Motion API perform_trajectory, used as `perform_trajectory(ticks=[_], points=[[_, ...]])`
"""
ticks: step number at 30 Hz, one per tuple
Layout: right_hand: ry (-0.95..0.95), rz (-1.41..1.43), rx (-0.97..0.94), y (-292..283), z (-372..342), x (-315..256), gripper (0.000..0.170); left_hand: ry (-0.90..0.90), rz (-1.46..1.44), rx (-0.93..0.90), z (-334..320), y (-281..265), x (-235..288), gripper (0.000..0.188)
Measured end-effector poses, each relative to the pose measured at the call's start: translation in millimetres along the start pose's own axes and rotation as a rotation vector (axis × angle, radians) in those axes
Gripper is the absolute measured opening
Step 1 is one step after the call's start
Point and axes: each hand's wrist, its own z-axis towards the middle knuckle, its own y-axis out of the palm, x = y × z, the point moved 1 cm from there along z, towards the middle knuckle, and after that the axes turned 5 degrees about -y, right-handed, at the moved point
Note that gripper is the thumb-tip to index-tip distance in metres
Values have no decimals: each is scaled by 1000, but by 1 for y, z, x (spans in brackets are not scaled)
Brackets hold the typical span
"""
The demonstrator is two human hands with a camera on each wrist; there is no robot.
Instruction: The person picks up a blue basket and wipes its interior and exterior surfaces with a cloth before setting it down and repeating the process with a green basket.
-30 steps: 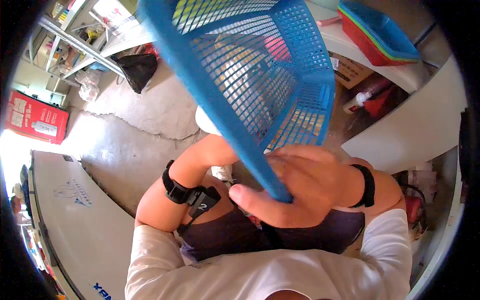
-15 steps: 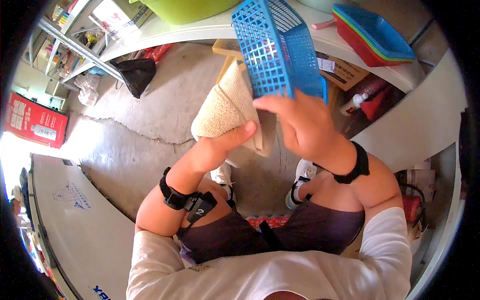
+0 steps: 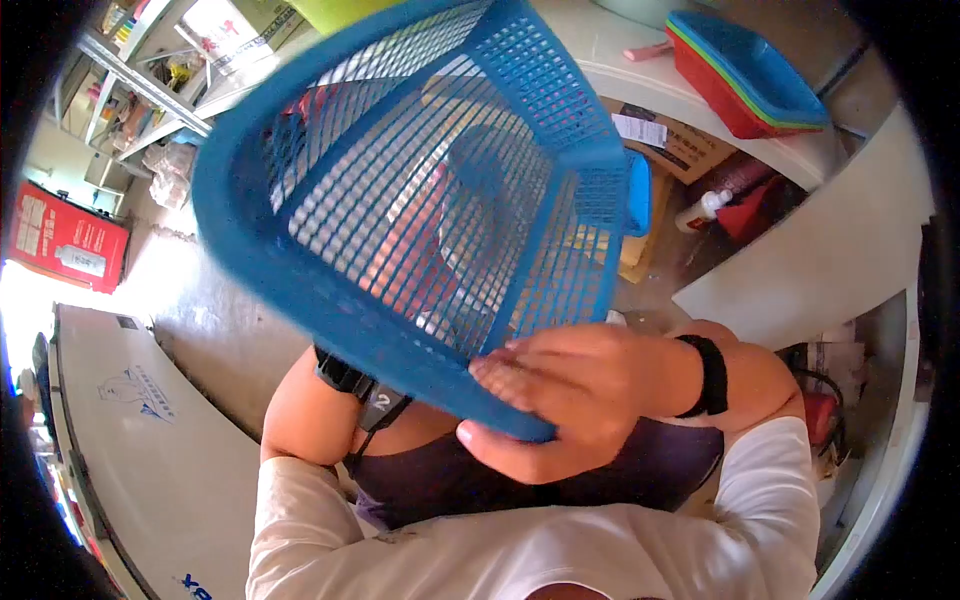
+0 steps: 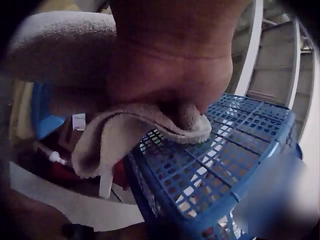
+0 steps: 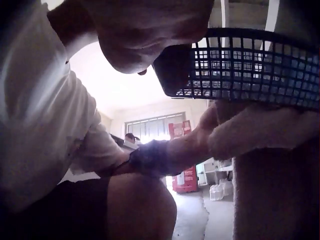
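Blue basket (image 3: 315, 305) in right hand (image 3: 575, 395), mesh (image 3: 385, 210) half-hiding left hand (image 4: 172, 62), cloth (image 4: 117, 137)

Upper garment: white shirt (image 3: 590, 545), short sleeves (image 3: 298, 505). Lower garment: dark shorts (image 3: 655, 462). Left wrist: black strap (image 3: 338, 373), black module (image 3: 383, 404) marked "2". Right wrist: plain black band (image 3: 712, 375).

A white shelf (image 3: 650, 87) bears nested red, green and blue trays (image 3: 745, 75), a pink object (image 3: 649, 51)

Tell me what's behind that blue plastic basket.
The left hand, gripping a pale towel; most of its fingers are covered, so how they lie there can't be seen.
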Motion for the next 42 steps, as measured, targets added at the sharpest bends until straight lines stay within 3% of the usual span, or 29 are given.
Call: perform_trajectory(ticks=[4,10,19,30,35,42], points=[[-42,-8,9,12,-1,-1,25,69,-63,21,-14,-1,17,55],[74,-18,86,14,-2,7,23,86,-81,58,-20,-1,20,54],[77,-9,-119,10,-5,8,18,67,-90,83,-22,-1,17,52],[86,96,143,-4,10,-15,19,37,-101,97,-7,1,13,51],[42,133,69,-2,8,-24,16,8,-109,158,-6,8,16,50],[222,77,-108,14,-13,5,24,-12,-59,220,31,-4,5,49]])
